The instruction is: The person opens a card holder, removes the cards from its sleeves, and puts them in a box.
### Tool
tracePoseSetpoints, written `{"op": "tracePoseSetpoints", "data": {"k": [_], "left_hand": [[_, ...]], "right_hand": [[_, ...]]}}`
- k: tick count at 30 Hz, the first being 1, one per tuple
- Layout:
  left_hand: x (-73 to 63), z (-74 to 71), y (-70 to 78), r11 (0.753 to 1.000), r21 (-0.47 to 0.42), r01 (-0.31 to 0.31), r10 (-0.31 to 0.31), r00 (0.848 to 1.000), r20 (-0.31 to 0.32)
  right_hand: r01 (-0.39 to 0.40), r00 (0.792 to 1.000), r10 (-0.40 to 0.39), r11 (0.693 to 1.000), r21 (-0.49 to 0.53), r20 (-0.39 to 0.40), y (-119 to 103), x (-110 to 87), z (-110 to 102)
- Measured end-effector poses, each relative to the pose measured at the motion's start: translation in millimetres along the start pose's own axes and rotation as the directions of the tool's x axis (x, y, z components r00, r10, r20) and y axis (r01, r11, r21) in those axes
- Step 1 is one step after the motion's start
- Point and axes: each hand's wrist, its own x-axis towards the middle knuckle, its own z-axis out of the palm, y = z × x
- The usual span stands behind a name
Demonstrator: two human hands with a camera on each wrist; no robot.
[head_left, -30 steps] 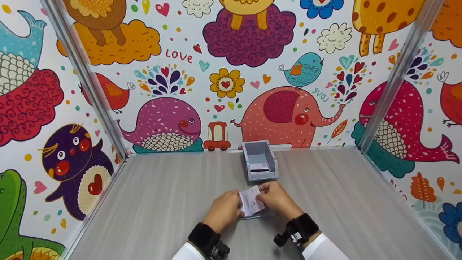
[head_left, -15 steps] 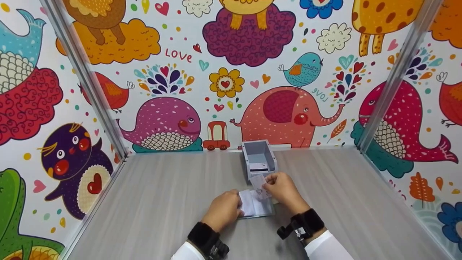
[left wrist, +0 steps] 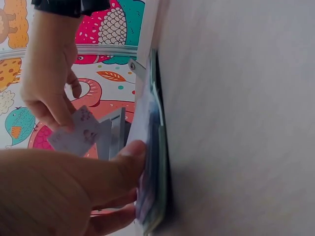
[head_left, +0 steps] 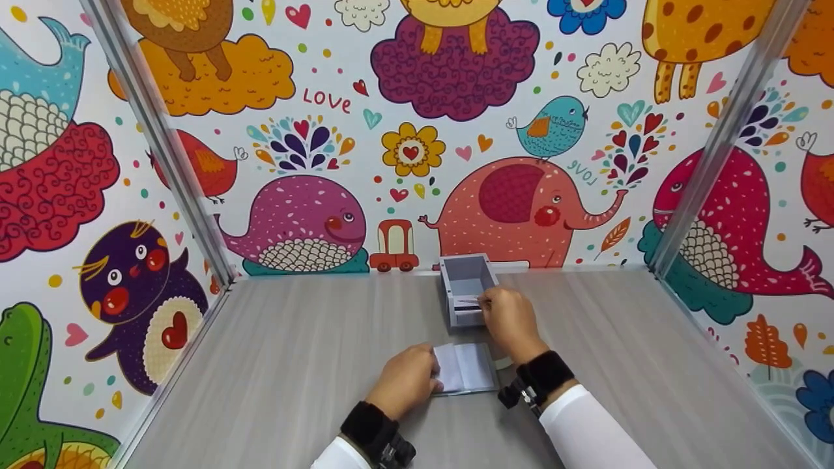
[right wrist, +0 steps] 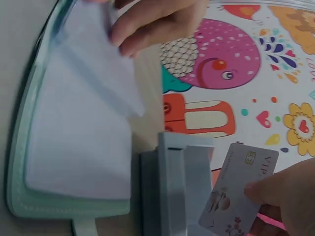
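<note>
My left hand [head_left: 404,378] pinches the left edge of an opened mint-green card holder [right wrist: 22,196] with white sleeves, its thumb [left wrist: 132,150] on top. The holder lies on the table, and its short strap [right wrist: 84,227] sticks out at the side. My right hand [head_left: 513,319] holds a whitish card [right wrist: 241,189] between thumb and fingers. A chip, the letters VIP and a flower print show on the card. That hand is at the front right of a grey plastic bin [head_left: 466,319], with the card over the bin's open front. A flat card [head_left: 465,302] shows inside the bin.
The bin stands at the back of the wood-grain table [head_left: 313,345], close to the back wall [head_left: 417,85] with printed cartoon animals. Side walls with metal posts [head_left: 171,169] border the table. Both wrists wear black straps [head_left: 547,378].
My right hand has drawn the card out and away from the holder, forward to the bin. The holder's white sleeves are now uncovered. My left hand has stayed at the holder's left edge.
</note>
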Motion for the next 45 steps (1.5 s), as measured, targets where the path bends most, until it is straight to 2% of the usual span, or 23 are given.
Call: {"op": "tracePoseSetpoints", "data": {"k": [2,5,10,14,19,27,30,34,37,40,42,45], "left_hand": [[-0.3,0.4,0.0,1.0,-0.004,0.01,-0.01,1.0,0.008],[-0.7,0.3,0.4,1.0,-0.005,0.023,-0.022,1.0,0.014],[-1.3,-0.1,1.7,1.0,0.008,0.021,-0.021,0.999,0.024],[-1.6,0.3,2.3,1.0,0.005,0.025,-0.025,0.999,0.027],[-1.5,0.6,2.2,1.0,0.006,0.031,-0.031,0.999,0.026],[-0.5,1.9,0.9,1.0,-0.01,0.025,-0.025,1.0,0.018],[-1.1,3.2,-0.1,1.0,-0.004,0.01,-0.01,1.0,0.002],[-0.9,4.2,-0.7,1.0,0.002,0.001,-0.001,1.0,-0.013],[-0.6,4.3,-0.3,1.0,-0.004,0.004,-0.005,1.0,-0.008],[-0.4,3.9,-0.1,1.0,-0.007,0.01,-0.01,1.0,0.0],[-0.2,3.4,-0.2,1.0,-0.006,0.013,-0.013,1.0,0.002],[0.1,2.5,-0.3,1.0,-0.003,0.017,-0.017,1.0,0.005]], "right_hand": [[0.071,0.997,-0.072,0.996,-0.053,-0.008,3,3.1,7],[0.138,0.99,-0.138,0.984,-0.113,0.013,6,5.8,17],[0.203,0.979,-0.199,0.956,-0.213,0.044,9,5.3,29],[0.243,0.97,-0.233,0.946,-0.215,0.069,7,1.5,30],[0.24,0.966,-0.22,0.957,-0.164,0.133,4,1.5,28],[0.208,0.96,-0.172,0.966,-0.153,0.222,3,1.6,29],[0.227,0.959,-0.192,0.961,-0.159,0.208,4,-1.3,31],[0.258,0.964,-0.247,0.958,-0.125,0.098,2,-8.0,29],[0.211,0.976,-0.208,0.976,-0.046,0.064,-6,-16.0,23],[0.078,0.985,-0.091,0.993,0.094,0.145,-15,-23.8,15],[-0.022,0.971,-0.024,0.982,0.188,0.237,-18,-27.8,12],[-0.113,0.934,0.004,0.951,0.286,0.356,-13,-33.8,15]]}}
